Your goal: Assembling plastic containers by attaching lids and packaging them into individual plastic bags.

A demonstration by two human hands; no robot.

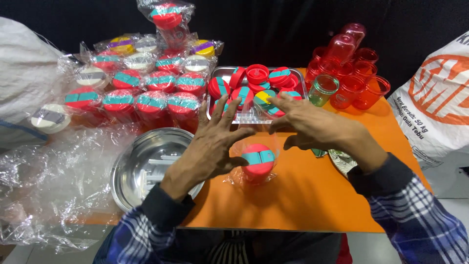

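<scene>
Your left hand (211, 146) and right hand (312, 126), each grip spread wide, flank the bagged red cup with its teal-striped lid (258, 164) standing on the orange counter (303, 195), just before the steel tray (221, 74) of lids.

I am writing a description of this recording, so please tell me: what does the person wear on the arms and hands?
Both hands, the left hand and the right hand, are bare: no gloves, and no rings or watch can be seen. Each arm has a long sleeve of plaid cloth in blue, white and dark lines. A dark cuff closes the left sleeve and the right sleeve at the wrist.
</scene>
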